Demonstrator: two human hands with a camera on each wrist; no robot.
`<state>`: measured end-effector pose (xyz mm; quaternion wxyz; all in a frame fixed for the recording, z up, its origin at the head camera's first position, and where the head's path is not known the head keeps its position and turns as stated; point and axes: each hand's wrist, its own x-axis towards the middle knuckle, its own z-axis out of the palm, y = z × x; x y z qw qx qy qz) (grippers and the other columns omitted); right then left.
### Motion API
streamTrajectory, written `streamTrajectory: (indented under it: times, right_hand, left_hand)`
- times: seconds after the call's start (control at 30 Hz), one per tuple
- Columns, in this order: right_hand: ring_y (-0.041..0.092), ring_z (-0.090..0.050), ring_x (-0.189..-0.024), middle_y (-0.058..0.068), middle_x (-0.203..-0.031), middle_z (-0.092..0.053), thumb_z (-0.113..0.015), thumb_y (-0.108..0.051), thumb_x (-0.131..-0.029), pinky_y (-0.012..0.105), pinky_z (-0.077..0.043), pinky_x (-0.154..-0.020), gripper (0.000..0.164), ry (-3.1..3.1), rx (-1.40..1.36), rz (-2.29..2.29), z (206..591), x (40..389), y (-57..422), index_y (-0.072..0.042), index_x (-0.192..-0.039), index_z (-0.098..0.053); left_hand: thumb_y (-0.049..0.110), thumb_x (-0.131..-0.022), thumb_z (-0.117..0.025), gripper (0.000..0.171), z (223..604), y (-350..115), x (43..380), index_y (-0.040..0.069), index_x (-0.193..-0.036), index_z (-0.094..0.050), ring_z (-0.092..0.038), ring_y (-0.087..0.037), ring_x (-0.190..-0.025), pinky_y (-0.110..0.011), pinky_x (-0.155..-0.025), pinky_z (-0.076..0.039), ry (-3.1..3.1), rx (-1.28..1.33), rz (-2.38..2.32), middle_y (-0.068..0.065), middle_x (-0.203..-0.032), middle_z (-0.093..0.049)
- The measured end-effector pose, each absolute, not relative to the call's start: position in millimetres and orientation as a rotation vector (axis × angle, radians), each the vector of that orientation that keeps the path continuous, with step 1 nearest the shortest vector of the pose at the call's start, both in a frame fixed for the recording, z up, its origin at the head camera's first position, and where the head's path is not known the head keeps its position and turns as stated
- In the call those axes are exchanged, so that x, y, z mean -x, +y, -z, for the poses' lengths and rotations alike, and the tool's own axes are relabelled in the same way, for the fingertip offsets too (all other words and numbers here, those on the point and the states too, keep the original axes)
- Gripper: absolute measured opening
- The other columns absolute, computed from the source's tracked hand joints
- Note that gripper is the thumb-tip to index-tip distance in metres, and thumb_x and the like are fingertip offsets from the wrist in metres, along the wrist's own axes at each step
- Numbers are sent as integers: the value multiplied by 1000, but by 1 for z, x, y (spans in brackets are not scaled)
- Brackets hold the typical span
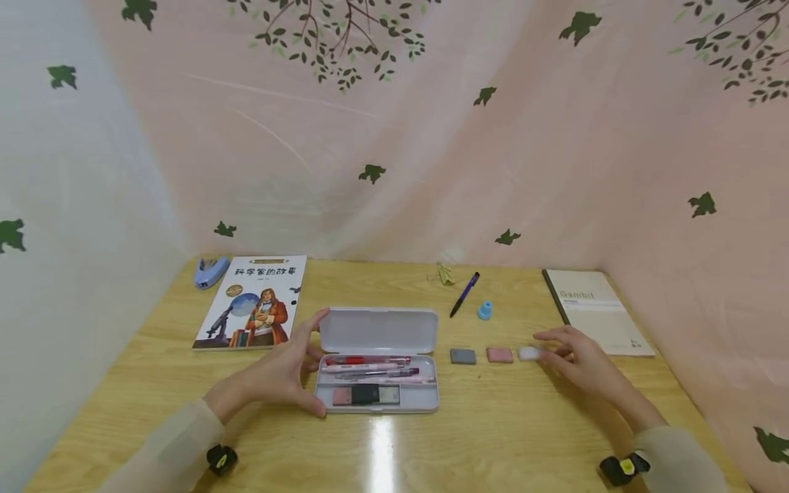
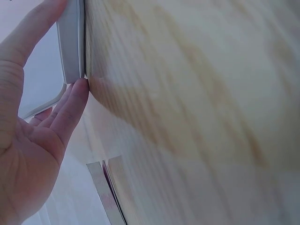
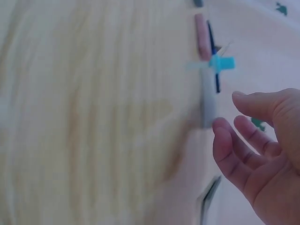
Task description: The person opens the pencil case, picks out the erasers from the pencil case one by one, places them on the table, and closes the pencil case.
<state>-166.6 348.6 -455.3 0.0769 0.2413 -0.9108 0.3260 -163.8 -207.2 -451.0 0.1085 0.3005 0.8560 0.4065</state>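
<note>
A white pencil case (image 1: 377,409) lies with its lid (image 1: 379,330) raised. My left hand (image 1: 280,373) grips its left side, the thumb at the front corner and the fingers toward the back; in the left wrist view the fingertips (image 2: 80,89) touch its edge. Several pens (image 1: 370,368) lie in the back compartment. The front one holds pink, black and white blocks (image 1: 366,394) like erasers. On the table, right of the case, sit a grey eraser (image 1: 463,356), a pink eraser (image 1: 499,355) and a white eraser (image 1: 528,353). My right hand (image 1: 576,357) is beside the white eraser, fingers loosely bent, holding nothing.
Behind the erasers lie a blue pen (image 1: 465,294), a small light-blue cone-shaped object (image 1: 485,310) and a yellowish clip (image 1: 445,274). An illustrated book (image 1: 253,301) and a blue stapler-like object (image 1: 211,272) are at left. At right is a notebook (image 1: 598,311).
</note>
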Motion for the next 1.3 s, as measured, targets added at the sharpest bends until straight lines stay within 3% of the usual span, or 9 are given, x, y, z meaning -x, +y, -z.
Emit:
streamTrajectory:
  times: [0.37,0.53,0.77,1.03,1.3]
  right_hand:
    - [16,-68,-85,15,-109,-70,-74,1,-90,26,-58,-64,31,-2666,-764,-1012,433,157,293,1,-121,-69]
    - [11,-65,-82,11,-104,-69,-74,-1,-92,25,-57,-64,28,-2664,-881,-1077,433,158,246,1,-119,-70]
    - [7,-63,-84,7,-118,-61,-75,-8,-93,20,-55,-60,31,-2647,-1134,-1114,431,150,184,-2,-123,-70]
    - [2,-58,-82,5,-123,-58,-71,-19,-97,18,-53,-71,38,-2766,-1331,-1034,430,146,133,-5,-132,-66]
    - [8,-58,-86,-2,-114,-63,-73,-25,-96,17,-48,-75,31,-2752,-1421,-802,441,152,104,-11,-124,-72]
  left_hand:
    - [39,-62,-99,147,447,-206,164,30,-162,8,-65,-20,-107,-35,-88,-57,2512,-855,-1192,-17,-153,-30]
    - [39,-62,-99,146,447,-207,164,30,-162,7,-65,-20,-107,-34,-87,-57,2521,-860,-1194,-17,-152,-31]
    - [40,-64,-98,145,449,-208,165,29,-162,8,-66,-22,-106,-37,-87,-58,2519,-894,-1195,-22,-153,-31]
    - [41,-64,-98,145,448,-207,165,28,-162,8,-66,-20,-107,-36,-88,-57,2518,-869,-1181,-21,-153,-30]
    - [42,-64,-97,145,449,-207,165,26,-163,7,-66,-21,-106,-36,-87,-58,2532,-878,-1171,-22,-152,-31]
